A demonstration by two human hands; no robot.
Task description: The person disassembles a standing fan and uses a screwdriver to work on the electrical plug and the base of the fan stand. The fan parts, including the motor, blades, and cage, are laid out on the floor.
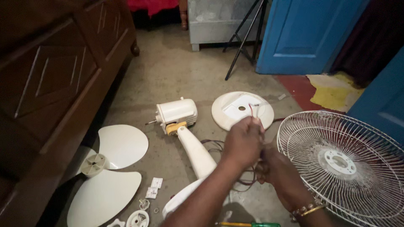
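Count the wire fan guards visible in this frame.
1: one wire fan guard lies flat on the floor at right, beside the hands. A second guard may be out of frame.

Fan blade (pixel 107 168) lower left, wire grille (pixel 345 164) right, round base (pixel 242 109) ctr, tripod (pixel 246 38) & blue door (pixel 307 33) at back, wood cabinet (pixel 54 80) left.

A home room: wooden cabinet (pixel 54 80), blue door (pixel 303 33), concrete floor (pixel 176 71).
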